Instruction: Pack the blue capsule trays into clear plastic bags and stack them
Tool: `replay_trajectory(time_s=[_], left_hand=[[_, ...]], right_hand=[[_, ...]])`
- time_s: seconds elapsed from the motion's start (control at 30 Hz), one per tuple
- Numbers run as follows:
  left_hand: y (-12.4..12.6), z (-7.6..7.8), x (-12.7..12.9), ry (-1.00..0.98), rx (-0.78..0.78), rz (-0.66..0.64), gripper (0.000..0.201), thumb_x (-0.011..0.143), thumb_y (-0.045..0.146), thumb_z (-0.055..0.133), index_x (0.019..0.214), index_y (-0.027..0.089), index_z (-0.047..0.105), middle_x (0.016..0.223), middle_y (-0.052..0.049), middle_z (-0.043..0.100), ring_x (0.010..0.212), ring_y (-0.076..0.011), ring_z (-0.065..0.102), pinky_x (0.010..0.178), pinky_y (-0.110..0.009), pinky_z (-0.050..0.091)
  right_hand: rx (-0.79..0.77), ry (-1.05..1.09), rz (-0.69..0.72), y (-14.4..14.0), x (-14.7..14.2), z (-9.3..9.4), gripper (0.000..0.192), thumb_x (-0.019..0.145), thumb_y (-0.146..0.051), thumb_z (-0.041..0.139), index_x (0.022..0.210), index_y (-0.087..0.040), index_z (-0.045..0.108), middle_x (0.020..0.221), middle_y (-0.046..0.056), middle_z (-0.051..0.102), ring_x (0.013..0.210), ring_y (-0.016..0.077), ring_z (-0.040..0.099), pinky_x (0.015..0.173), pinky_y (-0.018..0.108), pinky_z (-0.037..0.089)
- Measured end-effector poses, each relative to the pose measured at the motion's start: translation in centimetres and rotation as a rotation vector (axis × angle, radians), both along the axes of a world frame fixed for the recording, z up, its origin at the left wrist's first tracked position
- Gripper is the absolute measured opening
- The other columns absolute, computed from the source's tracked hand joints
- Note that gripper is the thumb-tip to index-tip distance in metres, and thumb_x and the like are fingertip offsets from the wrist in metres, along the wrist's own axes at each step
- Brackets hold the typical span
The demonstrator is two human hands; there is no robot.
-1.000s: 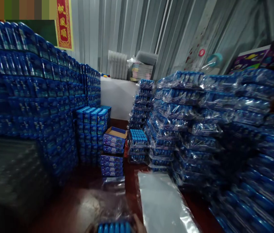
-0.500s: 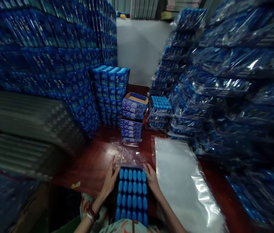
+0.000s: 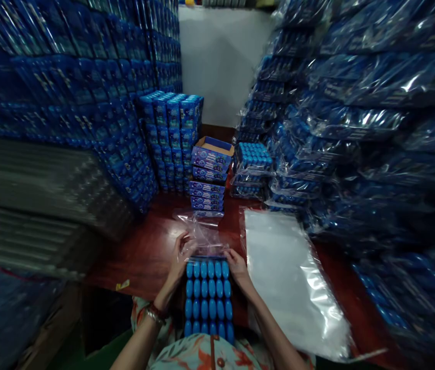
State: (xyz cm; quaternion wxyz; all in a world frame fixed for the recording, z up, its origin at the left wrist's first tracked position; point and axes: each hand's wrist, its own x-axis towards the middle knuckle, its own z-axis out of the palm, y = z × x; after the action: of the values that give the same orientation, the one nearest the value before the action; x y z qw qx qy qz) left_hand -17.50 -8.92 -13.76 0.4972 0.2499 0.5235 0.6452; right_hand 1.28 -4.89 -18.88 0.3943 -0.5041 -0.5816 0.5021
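Observation:
A tray of blue-capped bottles [image 3: 208,288] lies in front of my body, its capped tops facing me in rows. A clear plastic bag [image 3: 205,236] stretches out flat from the tray's far end. My left hand [image 3: 180,259] is at the far left corner, fingers curled on the bag's edge. At the far right corner my right hand [image 3: 237,267] pinches the other side of the bag's mouth between thumb and fingers. The tray's far edge sits at the bag's opening; how far it is inside, I cannot tell.
A pile of flat clear bags [image 3: 282,272] lies on the red-brown table [image 3: 144,252] at right. Printed cardboard trays [image 3: 209,159] are stacked ahead, beside blue packs [image 3: 171,123]. Wrapped packs [image 3: 356,123] tower at right; grey stacked sheets [image 3: 40,180] stand at left.
Both hands have moved slightly forward along the bag's edge, and the bag's far part has shifted and wrinkled. The camera view has tilted down a little.

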Motion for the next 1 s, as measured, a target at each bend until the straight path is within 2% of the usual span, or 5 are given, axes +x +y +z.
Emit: replay_trajectory(time_s=[0.17, 0.5, 0.6, 0.77, 1.0], left_hand=[[0.2, 0.1, 0.3, 0.089, -0.081, 0.096, 0.037, 0.067, 0.050, 0.063, 0.079, 0.015, 0.057, 0.062, 0.002, 0.060, 0.054, -0.0120, 0.057, 0.052, -0.022, 0.046], [-3.3, -2.4, -0.4, 0.284, -0.209, 0.106, 0.034, 0.062, 0.051, 0.059, 0.062, 0.018, 0.051, 0.053, 0.004, 0.053, 0.052, -0.0125, 0.049, 0.053, -0.024, 0.042], [-5.7, -1.8, -0.7, 0.394, -0.209, 0.028, 0.029, 0.065, 0.046, 0.060, 0.069, 0.017, 0.059, 0.063, -0.001, 0.062, 0.061, -0.0166, 0.055, 0.061, -0.027, 0.044], [-8.0, -0.8, -1.1, 0.896, -0.286, -0.270, 0.034, 0.088, 0.038, 0.036, 0.089, 0.018, 0.063, 0.086, -0.009, 0.069, 0.078, -0.0234, 0.063, 0.076, -0.036, 0.045], [-5.2, -0.4, -2.0, 1.154, -0.120, -0.199, 0.032, 0.089, 0.033, 0.040, 0.115, 0.016, 0.051, 0.109, -0.013, 0.064, 0.100, -0.0223, 0.061, 0.085, -0.035, 0.047]], right_hand=[[0.011, -0.005, 0.027, -0.6, 0.2, 0.5, 0.037, 0.081, -0.052, 0.048, 0.078, -0.018, 0.060, 0.070, 0.000, 0.060, 0.064, 0.0143, 0.053, 0.059, 0.024, 0.043], [-0.033, -0.080, 0.014, -1.5, 0.2, 2.3, 0.024, 0.079, -0.035, 0.047, 0.089, -0.017, 0.059, 0.077, 0.002, 0.064, 0.068, 0.0160, 0.058, 0.061, 0.025, 0.045], [-0.070, -0.105, 0.033, -2.1, 0.7, 2.7, 0.023, 0.075, -0.028, 0.045, 0.091, -0.017, 0.059, 0.072, 0.001, 0.064, 0.062, 0.0153, 0.058, 0.057, 0.025, 0.045], [-0.022, -0.359, 0.122, -3.6, 1.8, 4.4, 0.030, 0.079, -0.021, 0.036, 0.099, -0.019, 0.059, 0.084, 0.003, 0.068, 0.077, 0.0173, 0.064, 0.071, 0.028, 0.049], [0.154, -0.864, 0.027, -3.5, 1.6, 8.1, 0.043, 0.087, -0.026, 0.040, 0.130, -0.020, 0.041, 0.103, 0.008, 0.064, 0.086, 0.0213, 0.063, 0.072, 0.031, 0.046]])
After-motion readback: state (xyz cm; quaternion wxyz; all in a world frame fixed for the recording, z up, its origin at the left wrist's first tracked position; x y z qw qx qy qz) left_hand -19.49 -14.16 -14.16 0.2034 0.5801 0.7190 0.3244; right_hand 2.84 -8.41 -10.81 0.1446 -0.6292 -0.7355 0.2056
